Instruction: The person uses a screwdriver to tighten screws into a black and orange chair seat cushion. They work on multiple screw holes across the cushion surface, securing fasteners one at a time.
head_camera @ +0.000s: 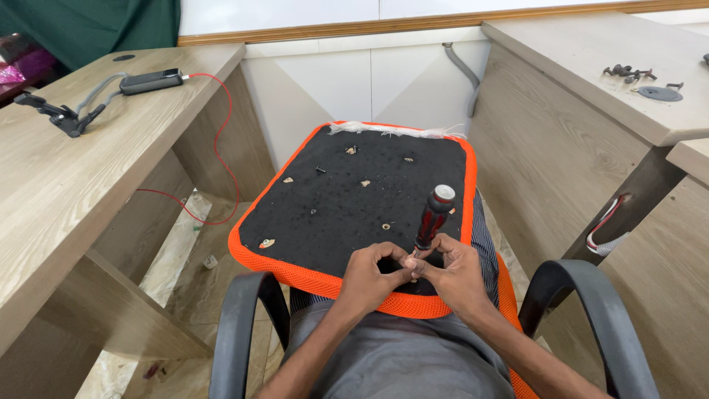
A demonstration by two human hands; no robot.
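Both hands meet at the near edge of the upturned seat cushion, which lies black underside up w/ an orange mesh rim, across the person's lap. Left hand is pinched shut, thumb & fingers curled round something small at the cushion's near edge; can't tell what, too tiny. Right hand is closed round the lower shaft of a screwdriver, red-and-black handle w/ a pale cap, standing nearly upright, tip down on the cushion's near right part just beside the left fingertips. Small screws & brackets dot the black underside, further from the person than the hands. Black chair armrests curve up on both sides of the cushion's near end. Left of the cushion, a wooden desk carries a black clamp and a red cable drooping off its edge. Right of the cushion, another desk holds a cluster of dark screws.
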